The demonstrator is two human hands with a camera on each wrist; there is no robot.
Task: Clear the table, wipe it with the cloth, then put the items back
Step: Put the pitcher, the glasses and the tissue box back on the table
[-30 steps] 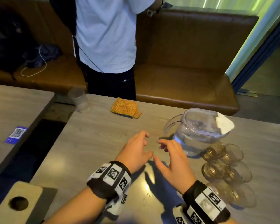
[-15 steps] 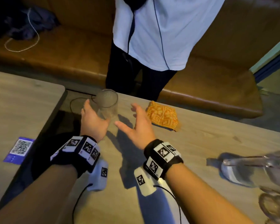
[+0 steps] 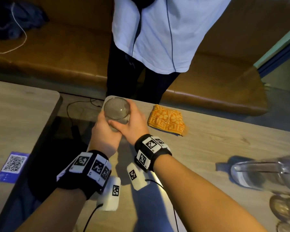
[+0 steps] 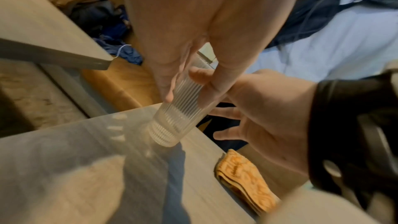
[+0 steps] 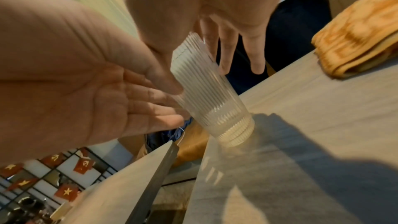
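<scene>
Glass (image 3: pixel 116 110): ribbed, clear, tilted, base on the bench (image 3: pixel 208 148) at its far corner edge. Left hand (image 3: pixel 104 131) and right hand (image 3: pixel 132 124): fingers of both wrapped round the glass. Cloth (image 3: pixel 167 122): folded, orange, right of the glass, apart, near the far edge.

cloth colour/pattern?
Orange cloth with a paler woven floral and key pattern, folded on the table. Head view shows it best.

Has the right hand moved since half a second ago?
Yes. The right hand moved left, away from the orange patterned cloth, onto the ribbed clear glass.
</scene>
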